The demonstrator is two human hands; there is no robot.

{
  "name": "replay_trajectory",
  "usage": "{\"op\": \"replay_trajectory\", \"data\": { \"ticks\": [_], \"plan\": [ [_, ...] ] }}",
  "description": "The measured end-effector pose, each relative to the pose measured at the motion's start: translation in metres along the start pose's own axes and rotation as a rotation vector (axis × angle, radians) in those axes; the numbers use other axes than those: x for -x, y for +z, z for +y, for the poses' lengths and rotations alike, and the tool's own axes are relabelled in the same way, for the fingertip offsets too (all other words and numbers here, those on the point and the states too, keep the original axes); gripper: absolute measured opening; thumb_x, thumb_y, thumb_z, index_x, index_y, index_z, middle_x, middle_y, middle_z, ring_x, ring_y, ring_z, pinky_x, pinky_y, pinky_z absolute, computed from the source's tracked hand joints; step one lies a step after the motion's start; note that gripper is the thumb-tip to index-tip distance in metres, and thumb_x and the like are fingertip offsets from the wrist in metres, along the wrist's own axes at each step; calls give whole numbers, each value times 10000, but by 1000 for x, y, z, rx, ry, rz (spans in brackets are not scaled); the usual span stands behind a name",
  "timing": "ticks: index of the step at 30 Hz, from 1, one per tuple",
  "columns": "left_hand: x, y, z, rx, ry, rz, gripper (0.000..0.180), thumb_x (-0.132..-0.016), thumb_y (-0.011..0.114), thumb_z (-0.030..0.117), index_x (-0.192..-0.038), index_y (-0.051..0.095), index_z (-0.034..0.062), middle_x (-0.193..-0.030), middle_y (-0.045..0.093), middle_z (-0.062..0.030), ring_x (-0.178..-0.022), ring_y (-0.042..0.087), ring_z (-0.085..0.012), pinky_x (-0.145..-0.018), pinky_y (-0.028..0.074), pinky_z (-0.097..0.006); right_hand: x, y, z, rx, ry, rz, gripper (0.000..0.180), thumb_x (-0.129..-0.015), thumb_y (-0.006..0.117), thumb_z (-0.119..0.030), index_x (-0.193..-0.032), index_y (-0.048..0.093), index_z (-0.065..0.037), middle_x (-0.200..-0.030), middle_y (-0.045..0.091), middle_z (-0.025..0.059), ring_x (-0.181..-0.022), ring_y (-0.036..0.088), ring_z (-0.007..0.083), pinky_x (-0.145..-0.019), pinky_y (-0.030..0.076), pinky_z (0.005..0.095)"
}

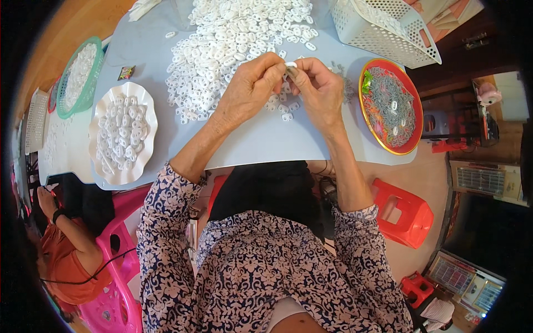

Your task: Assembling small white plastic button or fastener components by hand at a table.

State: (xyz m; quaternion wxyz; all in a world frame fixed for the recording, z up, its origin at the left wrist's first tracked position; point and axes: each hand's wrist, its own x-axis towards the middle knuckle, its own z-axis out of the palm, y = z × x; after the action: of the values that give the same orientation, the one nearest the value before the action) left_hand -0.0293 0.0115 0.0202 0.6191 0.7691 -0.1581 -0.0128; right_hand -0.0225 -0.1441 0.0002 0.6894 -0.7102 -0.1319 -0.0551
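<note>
Small white plastic piece [290, 65] pinched between the fingertips of both my hands, held just above the grey table [266, 139], centre of view. My left hand [247, 91] and right hand [319, 89] meet at the tips, both clamped on the piece; something small and grey seems to sit under it at my right fingertips, too small to tell.

Just beyond my hands: big loose heap of white plastic pieces [233, 39] covering the far middle of the table, a few strays under my wrists. By the look of it, most of the work is left.

Right of my hands: round red tray [413, 94] with a bed of thin grey metal parts and a couple of white pieces on top. Left: white scalloped plate [97, 161] well filled with white pieces, likely the done lot, still small next to the heap. Farther left: green basket [94, 55] with more white pieces. Far right: white perforated basket [388, 28], tipped.

Near left, low: another person's arm [66, 233], orange sleeve, beside a pink plastic chair [114, 266]. Red stool [405, 213] on the floor, near right.
</note>
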Motion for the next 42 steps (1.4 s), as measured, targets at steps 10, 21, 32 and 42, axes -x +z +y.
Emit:
{"op": "replay_trajectory", "data": {
  "ticks": [10,21,32,42],
  "plan": [
    [-2,-3,-4,78,-45,61,215,-931,461,185,-872,579,14,-622,520,-6,-580,438,-67,-524,360,-242,-1,4,-3,-43,-19,24,146,-921,543,-101,-970,617,15,-697,606,17,-576,506,49,-523,420,196],
    [-4,-2,-10,115,-56,48,219,-911,484,170,-808,588,7,-603,516,-10,-569,456,-75,-521,379,-250,2,9,-2,271,-284,51,251,-756,648,25,-1004,616,-3,-714,633,49,-635,596,88,-598,490,234],
    [-2,-2,-13,98,-61,19,218,-892,463,147,-731,525,14,-594,480,-1,-560,435,-73,-504,370,-247,2,7,5,329,-328,52,221,-743,593,37,-956,637,0,-691,631,58,-604,596,83,-553,479,223],
    [-5,-4,-12,200,-48,68,250,-898,474,201,-758,555,11,-605,524,-27,-555,491,-111,-524,406,-270,1,9,7,-12,-114,69,173,-869,576,-14,-1034,616,19,-823,611,-5,-703,529,33,-631,440,181]
  ]
}}
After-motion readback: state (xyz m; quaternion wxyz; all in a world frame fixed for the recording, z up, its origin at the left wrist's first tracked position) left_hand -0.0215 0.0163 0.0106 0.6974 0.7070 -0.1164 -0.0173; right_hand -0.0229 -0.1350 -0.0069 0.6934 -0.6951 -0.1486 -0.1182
